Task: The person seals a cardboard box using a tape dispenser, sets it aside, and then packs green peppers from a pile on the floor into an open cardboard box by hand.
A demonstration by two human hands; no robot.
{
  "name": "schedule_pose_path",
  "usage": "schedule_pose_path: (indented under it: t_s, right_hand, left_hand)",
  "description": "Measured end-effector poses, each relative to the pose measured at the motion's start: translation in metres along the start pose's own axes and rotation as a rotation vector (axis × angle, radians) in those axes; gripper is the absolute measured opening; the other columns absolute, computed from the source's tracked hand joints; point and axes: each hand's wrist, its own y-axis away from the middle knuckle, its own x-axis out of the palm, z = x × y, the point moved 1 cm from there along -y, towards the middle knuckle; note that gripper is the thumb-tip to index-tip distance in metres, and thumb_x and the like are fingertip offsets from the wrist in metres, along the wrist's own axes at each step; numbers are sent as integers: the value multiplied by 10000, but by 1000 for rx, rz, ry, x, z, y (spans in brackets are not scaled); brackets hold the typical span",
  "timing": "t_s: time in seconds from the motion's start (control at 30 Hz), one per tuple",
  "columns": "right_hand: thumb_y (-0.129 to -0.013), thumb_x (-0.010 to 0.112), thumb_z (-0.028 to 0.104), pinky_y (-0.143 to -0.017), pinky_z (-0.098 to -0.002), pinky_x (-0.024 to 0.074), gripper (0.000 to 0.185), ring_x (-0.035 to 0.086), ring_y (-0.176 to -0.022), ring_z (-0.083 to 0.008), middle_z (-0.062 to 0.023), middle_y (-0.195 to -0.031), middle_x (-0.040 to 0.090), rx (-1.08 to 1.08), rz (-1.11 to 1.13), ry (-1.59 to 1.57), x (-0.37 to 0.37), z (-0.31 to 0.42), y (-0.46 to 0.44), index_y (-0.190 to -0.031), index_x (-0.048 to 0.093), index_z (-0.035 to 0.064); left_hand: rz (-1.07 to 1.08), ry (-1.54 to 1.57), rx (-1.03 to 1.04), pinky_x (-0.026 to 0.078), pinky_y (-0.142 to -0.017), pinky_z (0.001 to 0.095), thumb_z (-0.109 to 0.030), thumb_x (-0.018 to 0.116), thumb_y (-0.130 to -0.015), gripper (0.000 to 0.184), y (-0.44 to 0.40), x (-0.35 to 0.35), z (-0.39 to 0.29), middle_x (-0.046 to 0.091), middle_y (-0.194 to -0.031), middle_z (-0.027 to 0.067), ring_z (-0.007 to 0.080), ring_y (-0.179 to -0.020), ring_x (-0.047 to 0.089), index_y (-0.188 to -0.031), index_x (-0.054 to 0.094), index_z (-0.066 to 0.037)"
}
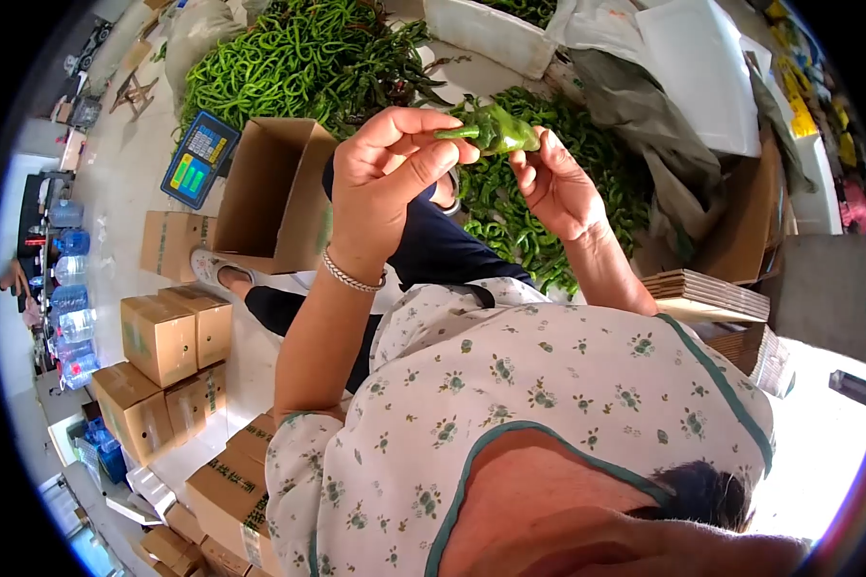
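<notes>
Between my two hands is a plump, glossy green pepper, held up over the loose peppers on the floor. My left hand, with a braided bracelet at the wrist, pinches its stem end between thumb and fingers. The fingertips of my right hand are closed on the pepper's other end. Below and behind them spreads a heap of dark green peppers. A larger pile of long, thin, bright green peppers lies farther off to the left.
An open cardboard box stands left of my knees, beside a digital scale display. Closed cartons are stacked at left. White foam boxes and grey cloth lie at right, near flattened cardboard.
</notes>
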Motion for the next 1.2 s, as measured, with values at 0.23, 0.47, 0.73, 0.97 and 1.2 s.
schedule_pose_path:
  t_s: [0.23,0.47,0.73,0.97,1.2]
  right_hand:
    - [-859,613,345,-502,-223,449,177,584,-604,-138,-51,-780,656,190,-193,123,-1,-10,-5,-894,576,175]
    - [-869,606,307,-548,-221,456,159,569,-647,-121,-55,-826,645,123,-131,78,-5,-13,3,-934,573,165]
    - [-872,595,103,-664,-259,509,206,596,-773,-147,-44,-898,617,-85,59,174,6,3,-1,-1075,565,84]
    - [-869,591,72,-680,-266,529,230,606,-775,-144,-57,-901,623,-141,73,243,4,10,-5,-1095,550,78]
    - [-856,587,20,-701,-270,539,275,616,-815,-150,-83,-963,624,-184,54,329,-5,8,-8,-1118,531,80]
  left_hand:
    - [-93,-119,54,506,-764,280,-1,592,-838,165,4,-6,-4,657,-851,117,177,-800,644,-994,597,54]
    - [-78,-420,328,499,-633,227,28,609,-819,147,7,-9,1,655,-880,111,134,-731,645,-965,618,42]
    - [15,-304,293,500,-598,221,46,589,-824,163,7,-4,-7,595,-954,110,122,-679,603,-985,612,47]
    - [-19,-192,163,485,-625,241,40,584,-823,189,11,-4,-5,591,-888,86,125,-673,586,-1011,595,60]
    - [-20,-67,9,473,-662,239,43,575,-825,222,12,-12,2,586,-846,62,126,-703,585,-1046,569,58]
